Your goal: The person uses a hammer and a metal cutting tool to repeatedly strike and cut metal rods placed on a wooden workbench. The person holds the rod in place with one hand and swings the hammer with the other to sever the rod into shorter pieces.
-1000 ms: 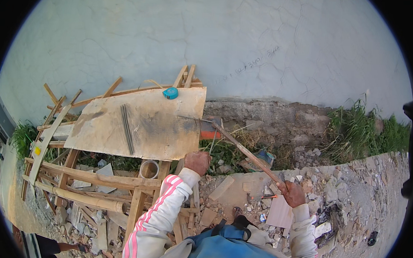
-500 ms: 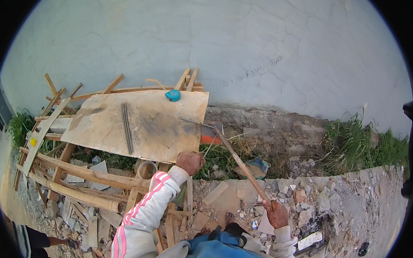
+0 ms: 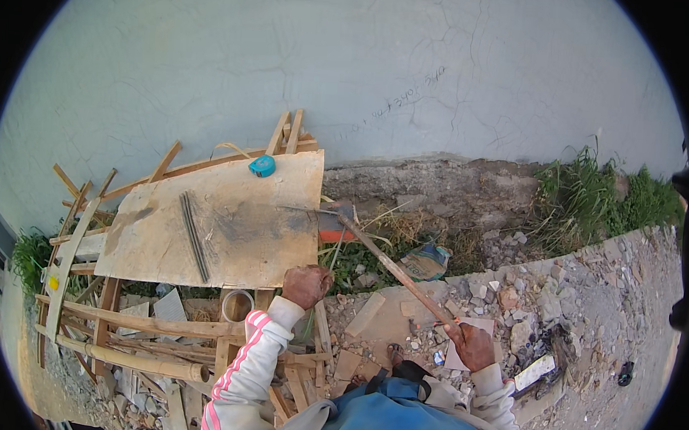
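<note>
My right hand [image 3: 473, 346] is closed around the lower end of a long-handled rebar bender [image 3: 394, 268], which slants up and left to a dark metal head at the board's right edge. A thin metal rod [image 3: 299, 208] lies across the board to that head, and a thin rod also runs from the head toward my left hand. My left hand [image 3: 308, 285] is a fist just below the front right corner of the stained board [image 3: 270, 242]; what it grips is hidden. Several thin dark rods [image 3: 194, 235] lie together on the board, with a teal tape measure [image 3: 262, 166] at its far edge.
Timber and bamboo poles [image 3: 134, 357] form a rough frame under and left of the board. A round container [image 3: 237, 306] stands below its front edge. Rubble [image 3: 540, 308] covers the ground at right, a crumpled sack [image 3: 425, 262] among weeds. A grey wall [image 3: 381, 70] rises behind.
The view has shifted, moving the board left. My right hand has swung the bender's handle somewhat outward to the right. My left hand sits slightly lower relative to the board's corner, still closed.
</note>
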Demonstrator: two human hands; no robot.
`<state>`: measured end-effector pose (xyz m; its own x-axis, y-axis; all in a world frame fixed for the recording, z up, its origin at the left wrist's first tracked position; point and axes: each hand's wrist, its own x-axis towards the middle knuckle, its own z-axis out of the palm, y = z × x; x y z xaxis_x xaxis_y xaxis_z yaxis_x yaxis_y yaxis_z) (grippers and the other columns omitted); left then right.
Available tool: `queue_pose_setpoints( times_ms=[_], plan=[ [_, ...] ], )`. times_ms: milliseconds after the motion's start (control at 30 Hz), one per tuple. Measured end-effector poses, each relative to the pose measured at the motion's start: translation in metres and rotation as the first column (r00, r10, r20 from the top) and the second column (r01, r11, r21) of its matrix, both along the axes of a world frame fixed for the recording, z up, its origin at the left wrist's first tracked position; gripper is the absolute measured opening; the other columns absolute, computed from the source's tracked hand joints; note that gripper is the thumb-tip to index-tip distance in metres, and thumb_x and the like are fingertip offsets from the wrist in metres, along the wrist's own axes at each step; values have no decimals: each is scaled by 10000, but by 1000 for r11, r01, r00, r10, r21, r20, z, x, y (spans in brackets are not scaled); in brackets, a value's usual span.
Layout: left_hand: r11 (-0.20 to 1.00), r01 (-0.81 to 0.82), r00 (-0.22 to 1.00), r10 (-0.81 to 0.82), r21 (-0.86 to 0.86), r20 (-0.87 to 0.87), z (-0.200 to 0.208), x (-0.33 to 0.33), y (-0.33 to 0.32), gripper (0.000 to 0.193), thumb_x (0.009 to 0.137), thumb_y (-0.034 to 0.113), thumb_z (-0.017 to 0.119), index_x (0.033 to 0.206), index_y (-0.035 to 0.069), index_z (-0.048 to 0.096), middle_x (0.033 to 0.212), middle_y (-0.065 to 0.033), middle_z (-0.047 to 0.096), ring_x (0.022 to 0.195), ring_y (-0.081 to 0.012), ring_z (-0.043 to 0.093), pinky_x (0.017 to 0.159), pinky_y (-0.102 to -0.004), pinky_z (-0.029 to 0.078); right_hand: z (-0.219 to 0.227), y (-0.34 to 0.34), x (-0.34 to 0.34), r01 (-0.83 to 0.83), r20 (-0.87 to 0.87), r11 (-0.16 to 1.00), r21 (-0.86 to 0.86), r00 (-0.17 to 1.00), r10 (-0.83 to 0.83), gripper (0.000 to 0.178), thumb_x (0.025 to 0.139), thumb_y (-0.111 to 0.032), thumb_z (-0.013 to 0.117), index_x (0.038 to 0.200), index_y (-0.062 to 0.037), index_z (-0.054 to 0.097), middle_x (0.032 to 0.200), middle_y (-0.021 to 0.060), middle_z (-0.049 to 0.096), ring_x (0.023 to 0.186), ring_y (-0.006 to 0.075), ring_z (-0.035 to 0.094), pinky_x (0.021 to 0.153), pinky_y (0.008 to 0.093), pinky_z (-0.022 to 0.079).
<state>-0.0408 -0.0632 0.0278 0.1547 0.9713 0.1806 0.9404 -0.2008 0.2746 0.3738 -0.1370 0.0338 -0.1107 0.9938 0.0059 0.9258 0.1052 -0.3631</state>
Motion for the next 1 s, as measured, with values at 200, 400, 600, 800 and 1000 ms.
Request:
queue_pose_setpoints(
  times_ms=[200, 400, 600, 800, 1000],
  plan=[
    [997, 65, 995, -68, 38, 67, 4, -13, 2, 250, 891, 297, 576, 827, 77, 677, 826, -185, 683, 802, -408, 660, 742, -522, 519, 3, -12, -13, 35, 3, 998, 49, 999, -36, 621, 978, -605, 508, 787, -38, 672, 651, 249, 635, 659, 451, 657, 601, 561, 509],
    [999, 27, 1000, -26, 31, -15, 0, -15, 0, 280, 915, 326, 592, 856, 77, 705, 877, -181, 713, 829, -385, 687, 758, -503, 539, 5, -31, -27, 47, -33, 999, 18, 998, -46, 622, 991, -591, 494, 810, -21, 661, 666, 259, 635, 673, 465, 653, 608, 579, 491],
    [998, -16, 999, 18, 53, -34, -5, 4, -4, 290, 911, 328, 604, 828, 70, 709, 814, -162, 708, 763, -364, 696, 716, -486, 552, 8, 5, 7, 2, -117, 994, -105, 993, -14, 638, 932, -630, 590, 827, -6, 670, 638, 221, 613, 635, 423, 633, 598, 515, 471],
    [987, -159, 986, 160, 36, -42, 2, 18, -8, 258, 859, 307, 649, 780, 66, 698, 788, -161, 700, 738, -358, 699, 697, -473, 561, -2, 66, 25, -187, -457, 968, -165, 884, 93, 640, 918, -594, 663, 734, 18, 621, 574, 79, 495, 570, 173, 478, 547, 381, 397],
    [969, -247, 944, 241, -1, -224, 11, 48, 8, 206, 825, 192, 627, 936, 27, 679, 803, -180, 725, 744, -356, 727, 676, -492, 570, -5, 156, -38, -371, -860, 929, -11, 478, 181, 526, 882, -521, 754, 809, -21, 609, 659, -41, 475, 613, 89, 414, 552, 300, 373]
  ],
)
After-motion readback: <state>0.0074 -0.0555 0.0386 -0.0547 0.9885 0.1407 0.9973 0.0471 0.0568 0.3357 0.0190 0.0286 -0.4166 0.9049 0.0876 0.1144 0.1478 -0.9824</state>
